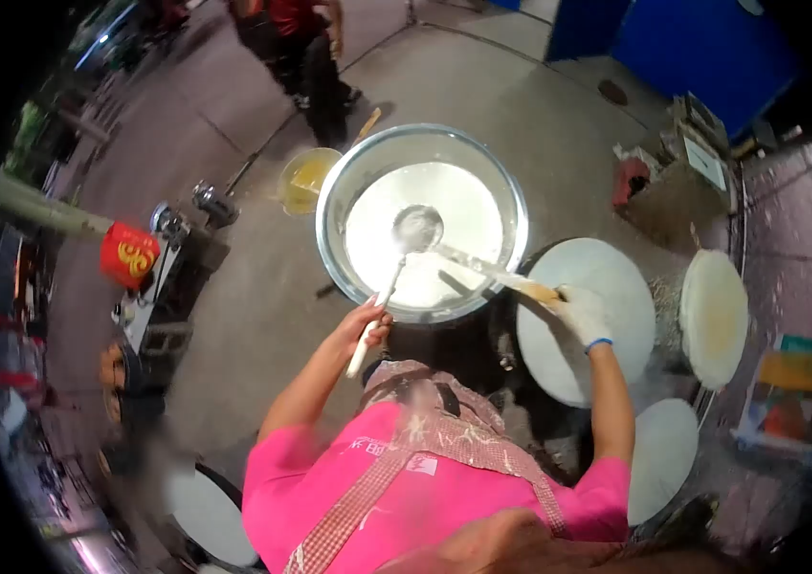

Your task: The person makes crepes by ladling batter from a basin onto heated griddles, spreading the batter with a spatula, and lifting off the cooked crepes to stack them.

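A wide metal pot (332, 182) holds white batter (468, 206). My left hand (370, 325) is closed around the white handle of a ladle (418, 228), whose round bowl is over the batter. My right hand (578, 314), in a white glove with a blue cuff, grips the wooden handle of a long spatula (468, 260). The spatula's batter-smeared blade reaches over the pot's near right side, its tip close to the ladle. Below the gloved hand lies a large round griddle (568, 368) with a pale surface.
A second round griddle (664, 459) lies nearer, on the right. Beyond the first is a stack of thin round pancakes (715, 320). A bowl of yellow liquid (302, 180) touches the pot's left side. Further left are a red container (128, 254) and a bench. A person (305, 57) is ahead.
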Motion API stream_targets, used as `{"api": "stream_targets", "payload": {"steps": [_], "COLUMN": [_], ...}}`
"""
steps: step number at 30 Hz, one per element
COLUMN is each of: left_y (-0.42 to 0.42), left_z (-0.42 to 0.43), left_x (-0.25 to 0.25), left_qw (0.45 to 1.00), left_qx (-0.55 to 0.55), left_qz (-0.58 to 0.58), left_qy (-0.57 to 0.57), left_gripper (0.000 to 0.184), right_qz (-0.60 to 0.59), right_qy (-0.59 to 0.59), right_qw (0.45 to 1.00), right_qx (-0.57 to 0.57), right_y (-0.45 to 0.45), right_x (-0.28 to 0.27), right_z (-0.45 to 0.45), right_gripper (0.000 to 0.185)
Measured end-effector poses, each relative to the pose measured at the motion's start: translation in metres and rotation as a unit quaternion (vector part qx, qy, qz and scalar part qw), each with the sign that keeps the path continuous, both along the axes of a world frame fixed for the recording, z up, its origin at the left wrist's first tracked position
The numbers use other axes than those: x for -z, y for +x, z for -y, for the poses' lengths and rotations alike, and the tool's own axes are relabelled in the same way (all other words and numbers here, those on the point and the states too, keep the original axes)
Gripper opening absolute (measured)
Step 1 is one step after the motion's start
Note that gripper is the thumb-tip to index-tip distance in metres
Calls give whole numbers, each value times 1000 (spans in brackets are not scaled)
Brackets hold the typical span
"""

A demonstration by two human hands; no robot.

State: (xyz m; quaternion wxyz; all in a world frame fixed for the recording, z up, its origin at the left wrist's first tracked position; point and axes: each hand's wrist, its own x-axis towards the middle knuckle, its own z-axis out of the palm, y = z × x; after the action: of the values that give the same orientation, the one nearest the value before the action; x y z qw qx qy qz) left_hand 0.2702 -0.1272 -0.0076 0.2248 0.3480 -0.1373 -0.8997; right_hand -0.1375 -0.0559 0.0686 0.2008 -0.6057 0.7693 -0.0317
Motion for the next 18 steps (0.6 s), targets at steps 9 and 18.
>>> {"api": "stream_targets", "payload": {"steps": [9, 18], "left_y": [34, 12], "left_z": [129, 124], "left_x": [141, 143], "left_qw": [896, 912], "left_qx": [277, 233], "left_qz": [348, 195], "left_qy": [-21, 277], "left_gripper": [18, 27], "right_qz": [7, -12], "right_qy": [147, 184], "right_qw": [982, 963], "right_qx": [121, 199], "right_y": [140, 215], "right_x": [41, 75], "right_z": [8, -53], "right_gripper": [38, 47]}}
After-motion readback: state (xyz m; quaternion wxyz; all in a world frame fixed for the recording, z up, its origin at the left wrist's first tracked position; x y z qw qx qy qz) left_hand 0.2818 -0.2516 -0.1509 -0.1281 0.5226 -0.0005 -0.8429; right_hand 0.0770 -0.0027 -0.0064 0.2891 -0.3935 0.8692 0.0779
